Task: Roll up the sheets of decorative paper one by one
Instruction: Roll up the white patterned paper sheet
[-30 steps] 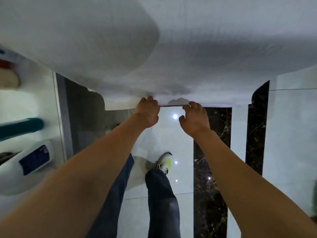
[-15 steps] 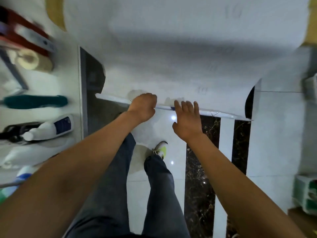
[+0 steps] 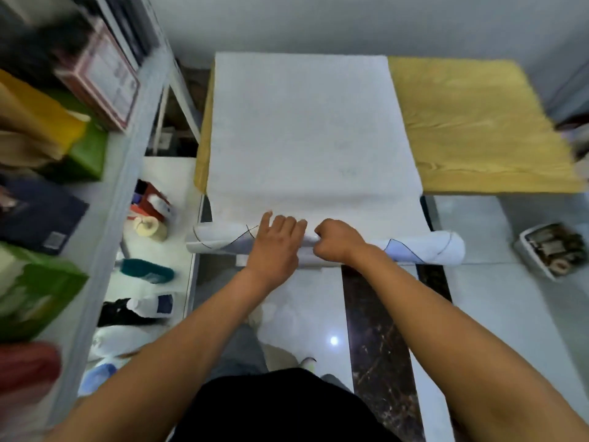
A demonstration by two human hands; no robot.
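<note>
White paper sheet (image 3: 306,129): flat on yellow wooden table (image 3: 471,122), near edge curled into tube overhanging table's front. Left hand (image 3: 274,247) flat, fingers straight on tube; right hand (image 3: 338,240) clenched around it.

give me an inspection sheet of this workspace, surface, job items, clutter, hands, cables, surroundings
Surface: yellow wooden table, partly covered by the paper.
Job's things: white paper sheet lies flat on the table, its near end hanging over the edge and curled into a roll.
Clutter: nothing seen on the table.
Hands: left hand rests on the roll, fingers straight; right hand grips the roll.
Cables: nothing seen.
Surroundings: bottles on the floor at left; tray at right.
</note>
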